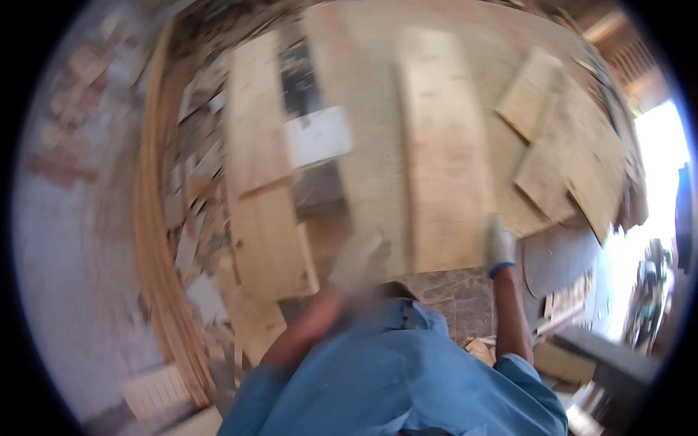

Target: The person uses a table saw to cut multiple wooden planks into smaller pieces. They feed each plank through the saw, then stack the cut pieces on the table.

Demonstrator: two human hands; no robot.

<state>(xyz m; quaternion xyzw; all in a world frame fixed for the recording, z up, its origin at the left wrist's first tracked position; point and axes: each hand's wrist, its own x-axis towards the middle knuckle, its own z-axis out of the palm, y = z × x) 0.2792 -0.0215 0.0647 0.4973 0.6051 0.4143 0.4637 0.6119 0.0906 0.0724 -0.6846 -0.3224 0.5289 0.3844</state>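
Two gloved hands, left (358, 263), right (499, 245), grip near end of plank (442, 156); plank extends away.

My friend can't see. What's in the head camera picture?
Two gloved hands, left hand and right hand, hold the near end of a long wooden plank. More boards and wood scraps lie around; the picture is blurry.

I see a long pale wooden plank (442, 156), flat and lengthwise away from me, its near end at my gloved hands, over a wider board (363, 145).
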